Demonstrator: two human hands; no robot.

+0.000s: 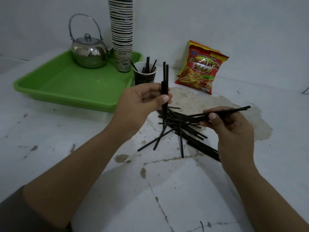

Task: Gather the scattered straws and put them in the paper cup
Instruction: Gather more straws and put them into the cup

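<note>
L hand (142,99) holds straws (164,84) upright; R hand (232,129) pinches more.

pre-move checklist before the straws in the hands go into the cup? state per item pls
1. Left hand grips its upright bundle of straws: ok.
2. Right hand pinches a few straws lying near level: ok.
3. Paper cup stands upright beside the green tray: ok.
4. Room left in the cup, a few straws already in it: ok.
5. Pile of straws all gathered: not ok, many lie on the table.
6. Straw ends in the left hand aligned: not ok, uneven.
</note>
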